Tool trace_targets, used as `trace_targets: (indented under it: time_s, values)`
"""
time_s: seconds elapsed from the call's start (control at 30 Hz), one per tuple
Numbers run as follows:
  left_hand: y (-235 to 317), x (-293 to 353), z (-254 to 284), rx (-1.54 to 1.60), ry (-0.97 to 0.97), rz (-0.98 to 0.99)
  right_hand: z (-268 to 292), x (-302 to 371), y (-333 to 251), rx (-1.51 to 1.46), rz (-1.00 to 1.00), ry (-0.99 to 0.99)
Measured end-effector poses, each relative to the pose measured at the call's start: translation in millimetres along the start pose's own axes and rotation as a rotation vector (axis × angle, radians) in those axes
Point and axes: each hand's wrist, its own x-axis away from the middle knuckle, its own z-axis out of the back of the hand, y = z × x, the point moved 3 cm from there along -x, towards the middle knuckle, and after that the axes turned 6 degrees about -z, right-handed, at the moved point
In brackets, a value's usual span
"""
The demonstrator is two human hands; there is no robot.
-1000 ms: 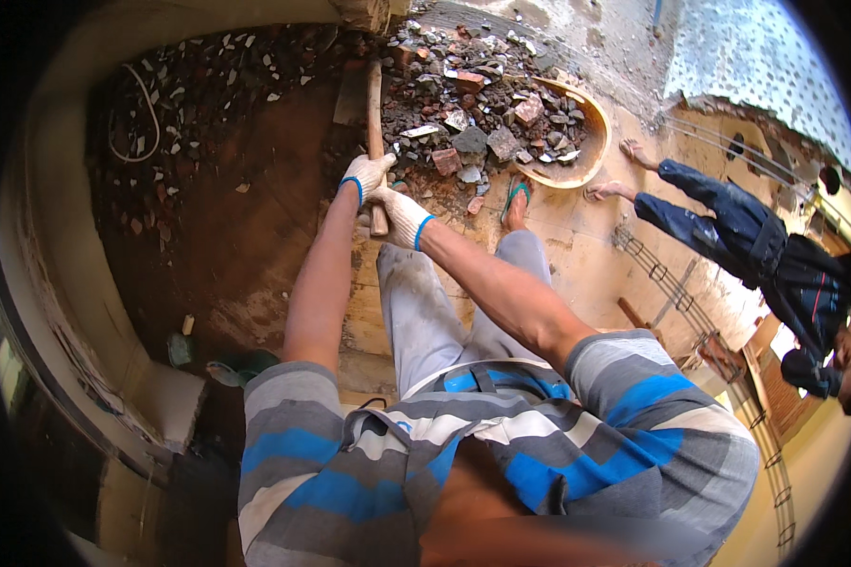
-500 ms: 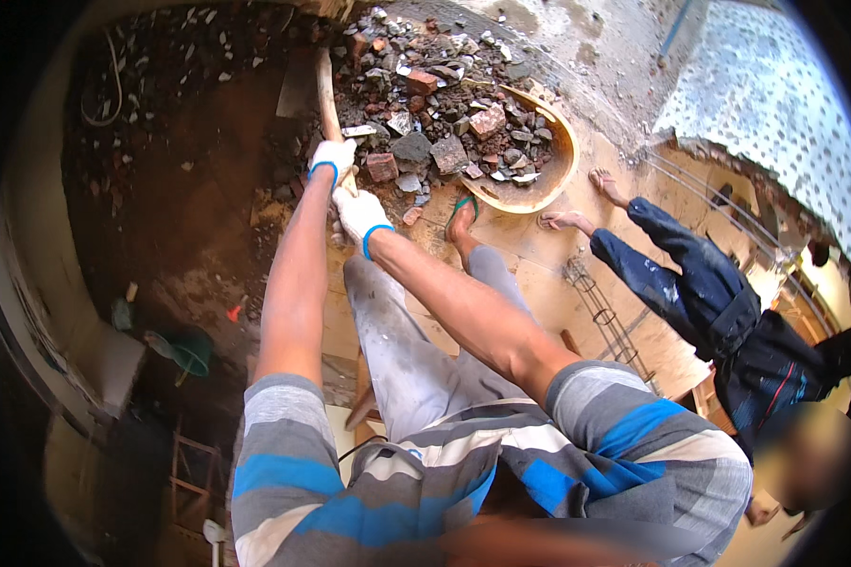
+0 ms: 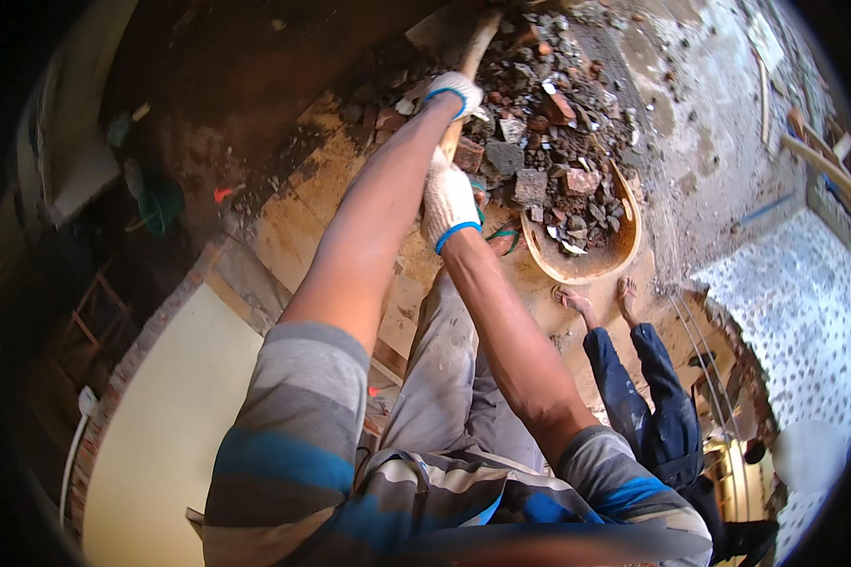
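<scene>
Rubble heap [image 3: 560, 106] ahead of you, reaching into tan basin [image 3: 603, 268] at its near right edge; long wooden handle [image 3: 478, 48] slanting up along heap's left side, far end unclear; your gloved left hand [image 3: 458, 92] gripping it higher up, gloved right hand [image 3: 448, 196] closed round it lower down

White gloves [image 3: 449, 198]; tan handle [image 3: 478, 49]; blue-striped grey shirt [image 3: 284, 458]; yellow basin [image 3: 592, 268].

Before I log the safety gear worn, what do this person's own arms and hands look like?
The left hand and right hand each wear an off-white knitted glove, blue-edged at the wrist. Both forearms are bare up to short sleeves, striped in greys and blue.
</scene>
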Motion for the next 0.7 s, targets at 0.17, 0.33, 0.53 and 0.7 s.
trace_targets:
  time_s: [0.17, 0.33, 0.53, 0.7]
  values:
    - [-12, -29, -2, 0.006, 0.035, 0.016, 0, -15, 27, -0.057, -0.008, -0.023]
    - [-33, -7, -45, 0.307, 0.041, 0.147, 41, -32, 99, -0.254, 0.081, -0.124]
    - [-55, 128, -108, 1.215, 0.166, 0.206, 149, 32, 157, 0.689, 0.145, 0.115]
    - [-94, 135, -23, 1.308, 0.348, 0.154, 105, -4, 132, 1.018, 0.297, -0.007]
